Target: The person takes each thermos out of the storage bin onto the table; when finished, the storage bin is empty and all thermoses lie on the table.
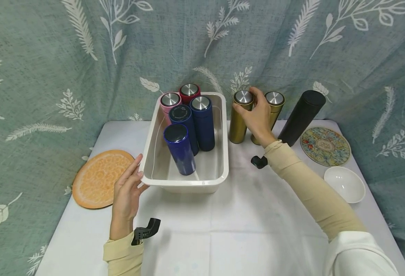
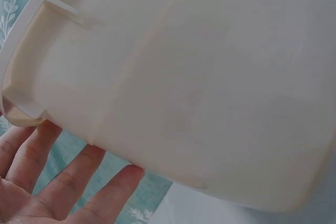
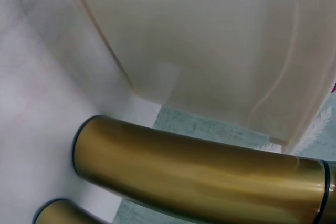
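My right hand (image 1: 259, 117) grips the lidded top of a gold thermos bottle (image 1: 238, 124), thumb on one side and fingers on the other. Upright just right of the white plastic bin (image 1: 222, 165), the bottle shows its long gold body in the right wrist view. Partly hidden behind that hand is a second gold thermos bottle (image 1: 275, 111). My left hand (image 1: 128, 195) touches the bin's front left corner, its fingers fairly straight against the outer wall (image 2: 173, 103). Inside the bin stand a bright blue bottle (image 1: 183, 157), two dark blue bottles, a pink one and a red one.
A tall black bottle (image 1: 300, 119) stands tilted in view at the right. Beyond it lie a round patterned mat (image 1: 325, 146) and a white bowl (image 1: 344, 184). An orange-slice mat (image 1: 102, 180) lies left of the bin. Leaf-patterned cloth (image 1: 188, 38) hangs behind the white table.
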